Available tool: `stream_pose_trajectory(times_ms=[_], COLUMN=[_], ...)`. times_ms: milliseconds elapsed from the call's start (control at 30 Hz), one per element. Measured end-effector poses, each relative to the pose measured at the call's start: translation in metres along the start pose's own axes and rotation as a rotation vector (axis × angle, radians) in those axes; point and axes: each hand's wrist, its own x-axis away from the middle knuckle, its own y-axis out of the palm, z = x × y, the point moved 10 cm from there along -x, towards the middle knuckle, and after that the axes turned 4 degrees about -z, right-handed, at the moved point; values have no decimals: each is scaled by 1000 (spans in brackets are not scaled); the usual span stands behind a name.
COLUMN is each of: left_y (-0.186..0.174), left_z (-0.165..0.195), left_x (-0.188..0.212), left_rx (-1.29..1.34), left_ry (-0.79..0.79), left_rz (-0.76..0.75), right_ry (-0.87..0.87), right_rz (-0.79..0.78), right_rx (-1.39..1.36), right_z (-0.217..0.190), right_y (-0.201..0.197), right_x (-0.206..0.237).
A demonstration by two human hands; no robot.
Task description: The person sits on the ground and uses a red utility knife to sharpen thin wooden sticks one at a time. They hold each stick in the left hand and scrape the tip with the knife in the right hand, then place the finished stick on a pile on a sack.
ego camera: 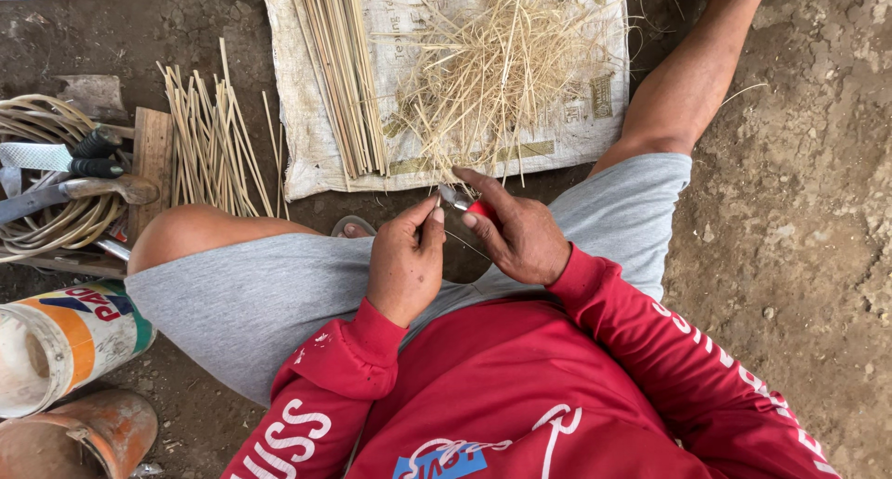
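Your right hand [520,237] holds a small knife [469,205] with a red handle. Your left hand [406,263] pinches a thin stick [439,200] tight, just beside the blade, above the sack [307,154].

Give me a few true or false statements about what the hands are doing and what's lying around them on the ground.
1. The right hand grips a red-handled knife. True.
2. The left hand rests flat on the ground. False: it is raised at the knee, pinching a thin sliver by the blade.
3. Shavings lie piled on the sack. True.
4. The bundle of split sticks is stacked in the can. False: it lies on the ground left of the sack.
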Motion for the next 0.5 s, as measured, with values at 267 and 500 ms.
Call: stream_pose_trajectory(times_ms=[267,500], left_y=[3,7], left_z=[-10,-8], left_x=[1,3], left_rx=[47,116], left_ry=[-88,-107], left_rz=[-47,-34], right_ry=[-151,-71], right_rz=[-2,41], right_rx=[8,25], right_z=[-12,0], right_y=[6,1], right_x=[2,0])
